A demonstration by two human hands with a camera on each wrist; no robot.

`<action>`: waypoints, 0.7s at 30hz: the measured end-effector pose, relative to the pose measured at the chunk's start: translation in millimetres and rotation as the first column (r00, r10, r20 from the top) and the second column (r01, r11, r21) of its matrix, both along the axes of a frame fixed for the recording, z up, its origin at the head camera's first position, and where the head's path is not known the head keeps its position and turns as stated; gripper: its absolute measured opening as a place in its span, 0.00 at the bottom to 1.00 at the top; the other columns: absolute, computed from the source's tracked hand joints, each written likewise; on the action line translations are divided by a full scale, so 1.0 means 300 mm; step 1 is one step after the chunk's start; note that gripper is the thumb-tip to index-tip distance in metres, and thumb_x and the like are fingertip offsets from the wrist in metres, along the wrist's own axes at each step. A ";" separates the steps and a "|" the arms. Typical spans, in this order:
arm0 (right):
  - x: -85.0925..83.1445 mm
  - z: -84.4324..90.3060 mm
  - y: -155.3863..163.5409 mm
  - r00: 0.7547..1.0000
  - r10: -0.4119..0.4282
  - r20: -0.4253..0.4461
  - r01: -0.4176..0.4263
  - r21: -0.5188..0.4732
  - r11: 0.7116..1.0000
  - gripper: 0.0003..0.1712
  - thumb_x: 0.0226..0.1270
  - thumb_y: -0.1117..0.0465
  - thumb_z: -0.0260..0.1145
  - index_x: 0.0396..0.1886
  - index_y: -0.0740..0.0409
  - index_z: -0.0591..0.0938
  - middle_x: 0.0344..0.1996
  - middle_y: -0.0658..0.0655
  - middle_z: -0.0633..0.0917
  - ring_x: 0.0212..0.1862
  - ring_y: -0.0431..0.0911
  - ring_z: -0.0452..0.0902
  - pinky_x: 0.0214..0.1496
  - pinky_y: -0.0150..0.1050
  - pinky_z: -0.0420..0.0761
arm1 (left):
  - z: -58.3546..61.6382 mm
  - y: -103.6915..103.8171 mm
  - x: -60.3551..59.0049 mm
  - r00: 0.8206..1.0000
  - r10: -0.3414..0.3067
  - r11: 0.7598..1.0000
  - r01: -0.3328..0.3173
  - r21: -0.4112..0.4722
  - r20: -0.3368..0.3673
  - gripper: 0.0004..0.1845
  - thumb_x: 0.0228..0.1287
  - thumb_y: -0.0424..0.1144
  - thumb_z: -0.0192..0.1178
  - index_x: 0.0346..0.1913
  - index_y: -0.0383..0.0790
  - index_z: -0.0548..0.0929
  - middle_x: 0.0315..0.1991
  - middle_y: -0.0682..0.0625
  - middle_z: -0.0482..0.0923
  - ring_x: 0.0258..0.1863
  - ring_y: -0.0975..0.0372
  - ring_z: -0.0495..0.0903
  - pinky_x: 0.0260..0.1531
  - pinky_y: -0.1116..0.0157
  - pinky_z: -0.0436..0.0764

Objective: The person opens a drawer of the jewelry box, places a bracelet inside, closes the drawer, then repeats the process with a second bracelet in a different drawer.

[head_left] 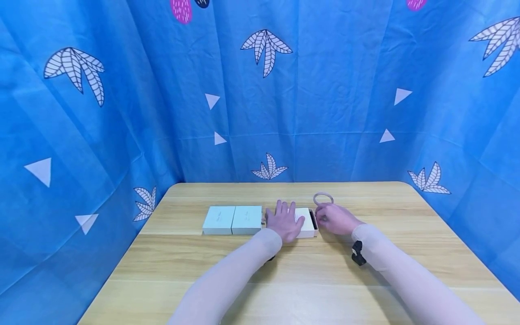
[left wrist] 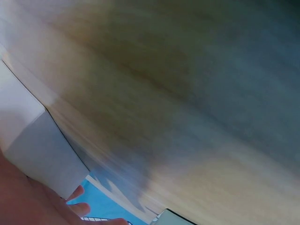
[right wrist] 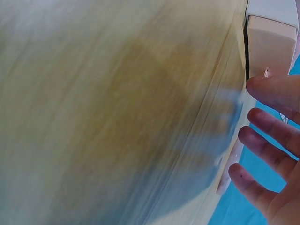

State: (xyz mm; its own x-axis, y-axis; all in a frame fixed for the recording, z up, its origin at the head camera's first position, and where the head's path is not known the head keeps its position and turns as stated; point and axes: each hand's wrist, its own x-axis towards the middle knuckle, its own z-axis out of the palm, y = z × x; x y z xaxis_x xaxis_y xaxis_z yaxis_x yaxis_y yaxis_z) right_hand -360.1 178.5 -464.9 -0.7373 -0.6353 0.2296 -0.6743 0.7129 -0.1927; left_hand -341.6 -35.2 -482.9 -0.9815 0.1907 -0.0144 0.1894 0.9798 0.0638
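A white slide-out box (head_left: 304, 221) lies on the table with its pinkish inner drawer (right wrist: 272, 44) partly out on the right side. My left hand (head_left: 283, 221) rests flat on the box's sleeve, fingers spread. In the left wrist view, the white sleeve (left wrist: 44, 145) shows beside the palm. At the drawer's end, my right hand (head_left: 337, 219) pinches a small pull tab (right wrist: 266, 72); one digit hides part of it. The other fingers (right wrist: 269, 150) are spread apart. A pale pink ring-shaped bangle (head_left: 323, 195) is just behind the right hand, partly covered by it.
Two pale mint boxes (head_left: 219, 220) (head_left: 247, 220) with faint lettering stand side by side left of the left hand. The wooden table (head_left: 304, 293) reaches a patterned blue curtain (head_left: 337, 90) at the back and sides. A dark device (head_left: 358, 253) sits at the right wrist.
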 end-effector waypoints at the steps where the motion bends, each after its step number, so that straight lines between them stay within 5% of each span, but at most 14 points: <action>1: -0.002 -0.002 0.001 1.000 -0.002 0.002 0.002 0.001 1.000 0.05 0.60 0.65 0.72 0.32 0.48 0.89 0.52 0.59 0.86 0.53 0.56 0.83 0.59 0.56 0.80 | 0.000 0.000 0.000 1.000 0.001 1.000 -0.001 -0.001 0.002 0.40 0.75 0.68 0.25 0.82 0.53 0.46 0.82 0.46 0.48 0.82 0.51 0.40 0.72 0.35 0.51; 21: -0.003 -0.004 0.034 1.000 -0.017 0.022 0.017 -0.017 1.000 0.05 0.60 0.66 0.72 0.34 0.51 0.89 0.51 0.59 0.85 0.53 0.58 0.82 0.61 0.58 0.78 | 0.000 0.002 -0.001 1.000 0.002 1.000 -0.002 -0.003 -0.017 0.41 0.74 0.69 0.24 0.82 0.52 0.47 0.81 0.46 0.51 0.82 0.51 0.43 0.72 0.35 0.53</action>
State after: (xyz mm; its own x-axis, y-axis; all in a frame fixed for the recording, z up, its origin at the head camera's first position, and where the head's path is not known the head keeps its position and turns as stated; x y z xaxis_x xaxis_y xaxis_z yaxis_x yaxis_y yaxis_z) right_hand -360.9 188.8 -465.9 -0.7528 -0.6188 0.2245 -0.6577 0.7206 -0.2195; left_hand -341.8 -34.6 -483.0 -0.9821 0.1885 0.0019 0.1883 0.9804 0.0580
